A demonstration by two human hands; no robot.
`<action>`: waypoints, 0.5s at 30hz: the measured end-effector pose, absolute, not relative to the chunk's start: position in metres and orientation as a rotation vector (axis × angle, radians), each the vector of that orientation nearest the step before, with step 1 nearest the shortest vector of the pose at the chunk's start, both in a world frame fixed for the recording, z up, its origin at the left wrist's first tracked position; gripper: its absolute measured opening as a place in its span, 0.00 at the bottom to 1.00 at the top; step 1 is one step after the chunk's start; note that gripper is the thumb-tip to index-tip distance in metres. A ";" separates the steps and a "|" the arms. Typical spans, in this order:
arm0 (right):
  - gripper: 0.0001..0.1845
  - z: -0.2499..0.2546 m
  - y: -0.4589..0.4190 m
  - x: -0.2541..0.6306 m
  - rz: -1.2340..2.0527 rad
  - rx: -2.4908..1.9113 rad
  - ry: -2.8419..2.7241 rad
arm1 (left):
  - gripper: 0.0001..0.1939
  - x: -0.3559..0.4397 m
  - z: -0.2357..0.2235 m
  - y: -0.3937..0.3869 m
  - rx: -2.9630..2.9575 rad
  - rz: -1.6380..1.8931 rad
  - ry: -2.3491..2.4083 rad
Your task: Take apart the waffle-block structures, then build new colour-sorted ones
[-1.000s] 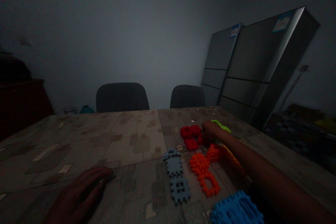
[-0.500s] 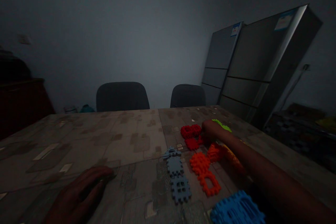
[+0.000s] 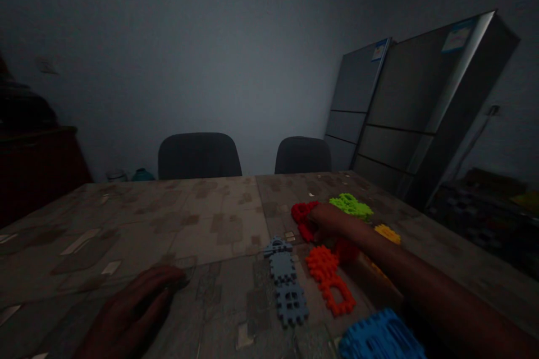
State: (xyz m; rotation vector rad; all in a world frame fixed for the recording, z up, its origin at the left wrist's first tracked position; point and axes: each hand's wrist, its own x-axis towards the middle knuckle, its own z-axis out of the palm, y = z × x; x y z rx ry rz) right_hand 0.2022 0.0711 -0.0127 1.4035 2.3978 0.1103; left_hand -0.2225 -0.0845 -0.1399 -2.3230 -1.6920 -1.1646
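Observation:
My right hand (image 3: 326, 219) reaches across the table and rests on the red toothed plastic pieces (image 3: 302, 217); its fingers curl over them, and the dim light hides whether they grip one. My left hand (image 3: 135, 311) lies flat on the table top (image 3: 189, 235) at the near left, fingers stretched out, holding nothing. A row of grey-blue pieces (image 3: 284, 283) and orange pieces (image 3: 328, 280) lies between my arms. Past my right hand lie green pieces (image 3: 351, 205), with yellow ones (image 3: 387, 233) beside my forearm.
A bright blue toothed piece (image 3: 379, 336) sits at the near right edge. Two dark chairs (image 3: 199, 156) stand at the table's far side. Tall grey cabinets (image 3: 421, 106) stand at the right, a dark sideboard (image 3: 33, 168) at the left.
My right hand has slid left over the red pieces, uncovering the green and yellow ones. My left hand has stayed put.

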 end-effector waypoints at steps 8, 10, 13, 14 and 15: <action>0.14 -0.017 0.075 0.203 0.175 1.378 2.392 | 0.13 -0.226 -0.140 -0.087 -2.360 -1.095 -1.715; 0.16 -0.018 0.074 0.202 0.155 1.366 2.392 | 0.12 -0.225 -0.139 -0.088 -2.366 -1.103 -1.709; 0.20 -0.019 0.074 0.202 0.127 1.340 2.399 | 0.12 -0.223 -0.136 -0.088 -2.371 -1.102 -1.704; 0.20 -0.020 0.074 0.202 0.125 1.335 2.402 | 0.12 -0.223 -0.135 -0.088 -2.367 -1.106 -1.705; 0.20 -0.021 0.074 0.203 0.126 1.333 2.403 | 0.12 -0.222 -0.134 -0.088 -2.364 -1.113 -1.707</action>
